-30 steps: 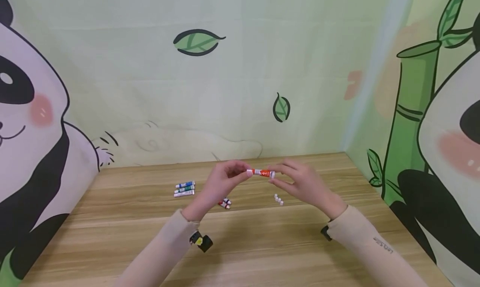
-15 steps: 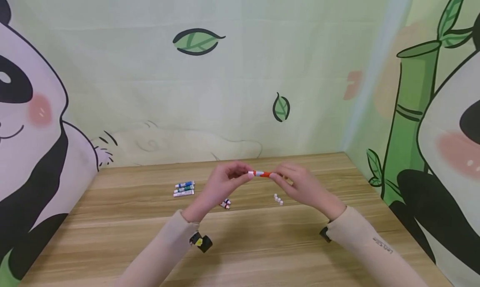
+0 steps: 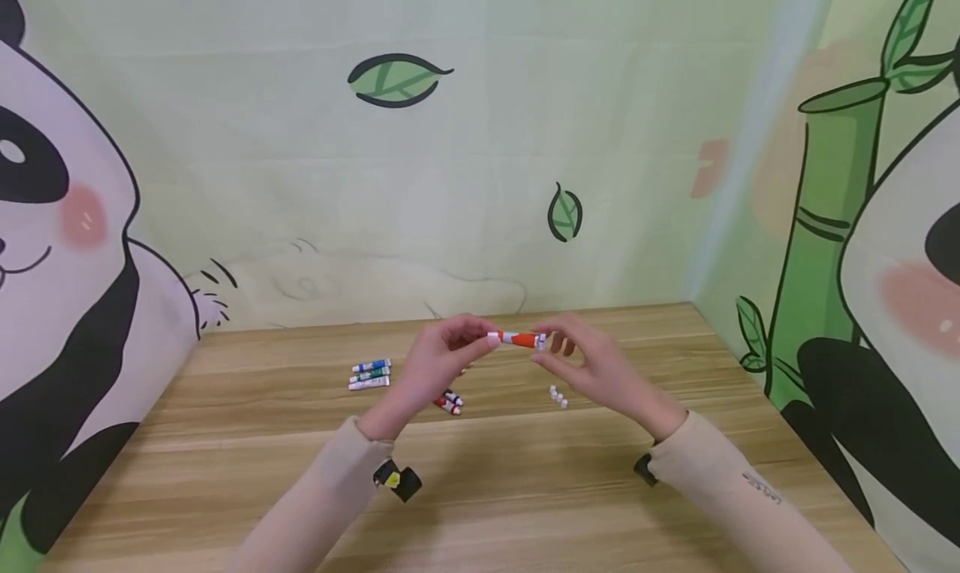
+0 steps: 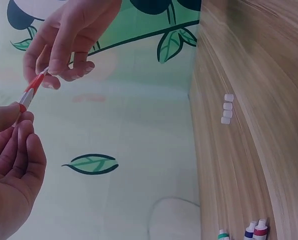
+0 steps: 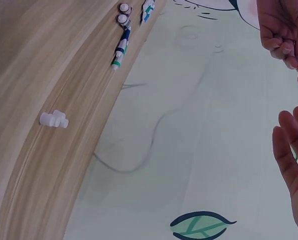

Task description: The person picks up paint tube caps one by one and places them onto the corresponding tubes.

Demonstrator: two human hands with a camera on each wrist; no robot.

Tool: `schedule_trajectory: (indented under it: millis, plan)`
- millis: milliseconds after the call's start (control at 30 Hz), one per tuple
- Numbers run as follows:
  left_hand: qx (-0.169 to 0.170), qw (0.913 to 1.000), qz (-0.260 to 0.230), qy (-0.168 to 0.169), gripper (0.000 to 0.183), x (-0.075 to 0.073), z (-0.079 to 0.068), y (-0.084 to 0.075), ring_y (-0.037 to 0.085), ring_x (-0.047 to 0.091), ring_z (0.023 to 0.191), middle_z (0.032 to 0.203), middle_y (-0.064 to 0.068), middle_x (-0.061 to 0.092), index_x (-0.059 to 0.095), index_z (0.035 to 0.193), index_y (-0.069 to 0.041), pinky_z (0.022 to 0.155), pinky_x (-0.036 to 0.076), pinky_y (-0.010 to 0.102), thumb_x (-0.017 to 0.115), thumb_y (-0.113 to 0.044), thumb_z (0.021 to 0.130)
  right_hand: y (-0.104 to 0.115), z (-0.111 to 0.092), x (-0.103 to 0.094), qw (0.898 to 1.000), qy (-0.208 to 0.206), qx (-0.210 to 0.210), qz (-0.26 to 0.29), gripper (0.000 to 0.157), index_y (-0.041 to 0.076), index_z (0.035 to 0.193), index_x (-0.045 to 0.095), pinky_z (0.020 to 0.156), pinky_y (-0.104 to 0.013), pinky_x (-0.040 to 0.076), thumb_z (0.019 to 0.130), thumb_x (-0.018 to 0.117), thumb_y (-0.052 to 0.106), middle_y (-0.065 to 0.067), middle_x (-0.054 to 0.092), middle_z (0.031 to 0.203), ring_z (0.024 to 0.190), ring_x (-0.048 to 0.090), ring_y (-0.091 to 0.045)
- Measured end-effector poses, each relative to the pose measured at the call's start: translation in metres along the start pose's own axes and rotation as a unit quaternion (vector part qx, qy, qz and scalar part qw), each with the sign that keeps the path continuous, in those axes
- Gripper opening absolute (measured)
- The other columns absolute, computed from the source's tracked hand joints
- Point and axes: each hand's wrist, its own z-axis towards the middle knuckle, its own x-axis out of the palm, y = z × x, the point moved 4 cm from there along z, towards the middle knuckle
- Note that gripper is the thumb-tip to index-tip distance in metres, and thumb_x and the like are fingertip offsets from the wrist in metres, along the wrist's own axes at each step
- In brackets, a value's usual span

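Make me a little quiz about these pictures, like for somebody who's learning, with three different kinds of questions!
1. How many small white pieces lie in a row on the table?
2. True or false: the orange-red tube is lying flat on the table.
3. Three tubes lie side by side at the left in the head view. Which colour is the middle one? A: blue. B: green. C: red.

Key:
1. Four.
2. False: the left grip holds the orange-red tube above the table.
3. B.
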Motion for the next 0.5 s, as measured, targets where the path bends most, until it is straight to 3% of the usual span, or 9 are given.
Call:
schedule_trajectory:
  millis: [167,400,500]
  plan:
    - [-0.005,0.9999,-0.013,0.007,0.021,0.0,0.0004,0.002,0.02,0.055,0.074,0.096,0.003,0.071,0.073,0.108,-0.014,0.061,0.046,0.028,0.07,-0.031,0.097,0.0005,0.0002,-0.0029,0.999,-0.007,-0.037,-0.025,0.038,0.009,0.12,0.066,0.067,-0.037,0.055,0.085,0.079,0.003,-0.001,0.068,0.106,0.083,0.059,-0.011]
    - [0.002,0.9997,-0.02,0.015,0.022,0.0013,0.0003,0.0012,0.022,0.063,0.083,0.102,0.01,0.072,0.073,0.108,-0.011,0.07,0.052,0.03,0.071,-0.028,0.096,-0.0019,-0.0022,-0.0028,0.999,-0.004,-0.046,-0.017,0.031,0.008,0.119,0.069,0.067,-0.036,0.055,0.097,0.068,0.03,0.0,0.07,0.101,0.084,0.06,-0.011]
    - [0.011,0.9997,-0.015,0.015,0.02,0.0019,0.0,0.0006,0.022,0.064,0.084,0.101,0.008,0.073,0.073,0.107,-0.01,0.072,0.053,0.031,0.072,-0.026,0.096,-0.0024,-0.0026,-0.0029,0.999,-0.007,-0.046,-0.012,0.031,0.007,0.117,0.07,0.067,-0.035,0.055,0.099,0.065,0.032,0.001,0.071,0.097,0.083,0.061,-0.011]
